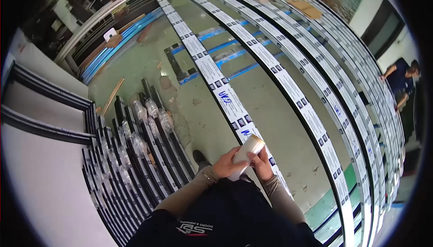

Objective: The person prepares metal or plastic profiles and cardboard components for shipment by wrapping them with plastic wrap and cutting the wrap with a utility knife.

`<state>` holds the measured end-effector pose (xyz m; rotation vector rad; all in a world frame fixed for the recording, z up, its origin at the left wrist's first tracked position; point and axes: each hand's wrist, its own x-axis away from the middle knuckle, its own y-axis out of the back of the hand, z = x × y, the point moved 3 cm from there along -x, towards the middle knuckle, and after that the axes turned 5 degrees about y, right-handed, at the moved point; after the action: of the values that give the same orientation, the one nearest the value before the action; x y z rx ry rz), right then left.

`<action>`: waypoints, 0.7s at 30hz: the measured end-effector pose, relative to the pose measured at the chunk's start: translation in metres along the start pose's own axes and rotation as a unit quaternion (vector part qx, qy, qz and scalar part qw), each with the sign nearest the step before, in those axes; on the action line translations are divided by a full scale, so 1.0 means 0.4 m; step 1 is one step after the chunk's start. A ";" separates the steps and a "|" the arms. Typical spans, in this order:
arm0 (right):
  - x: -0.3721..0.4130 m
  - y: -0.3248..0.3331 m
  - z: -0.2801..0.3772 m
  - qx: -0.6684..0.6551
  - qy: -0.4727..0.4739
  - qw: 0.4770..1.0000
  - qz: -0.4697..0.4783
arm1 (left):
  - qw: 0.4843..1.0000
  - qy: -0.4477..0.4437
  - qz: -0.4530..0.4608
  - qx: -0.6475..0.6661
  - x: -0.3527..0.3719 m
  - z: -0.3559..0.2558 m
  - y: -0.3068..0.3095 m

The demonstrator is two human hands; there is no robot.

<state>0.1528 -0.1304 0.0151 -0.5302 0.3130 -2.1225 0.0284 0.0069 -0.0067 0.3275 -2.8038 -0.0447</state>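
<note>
A roll of clear wrapping film (246, 156) is held tilted in front of my body, its yellowish core end pointing up and away. My left hand (227, 163) wraps around the film's left side, fingers closed on it. On the other side, my right hand (262, 163) grips the roll near its upper end. Directly beneath and beyond the roll runs a long profile (208, 69) covered in white printed protective tape, with blue handwriting on it. Part of that profile is hidden by the roll and my hands.
More long taped profiles (270, 60) lie parallel to the right, over blue rack bars (232, 56). Black profiles (155, 141), some wrapped in film, lean at the left. A co-worker (399, 82) stands at the far right. Blue-wrapped lengths (119, 44) lie at the back left.
</note>
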 end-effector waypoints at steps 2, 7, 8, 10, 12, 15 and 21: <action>-0.044 -0.071 0.041 0.040 -0.020 0.999 0.025 | 0.994 0.012 -0.056 0.089 0.024 0.059 0.069; -0.330 -0.422 -0.029 0.165 0.055 0.975 0.139 | 0.956 -0.005 -0.149 0.253 0.119 0.114 0.430; -0.376 -0.487 -0.043 0.193 0.089 0.969 0.126 | 0.953 -0.025 -0.188 0.238 0.144 0.099 0.481; -0.470 -0.612 -0.050 0.198 0.090 0.967 0.136 | 0.941 -0.067 -0.267 0.197 0.189 0.072 0.600; -0.553 -0.711 -0.089 0.174 0.066 0.969 0.163 | 0.926 -0.067 -0.302 0.216 0.225 0.085 0.696; -0.654 -0.842 -0.117 0.165 0.060 0.955 0.237 | 0.915 -0.054 -0.334 0.220 0.267 0.090 0.829; -0.836 -0.965 -0.173 0.107 -0.087 0.957 0.255 | 0.877 -0.040 -0.348 0.328 0.236 0.167 1.023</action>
<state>0.0118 0.3650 0.0277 -0.4470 0.1012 -1.5741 -0.1698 0.3832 -0.0137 1.4957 -2.5237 0.7519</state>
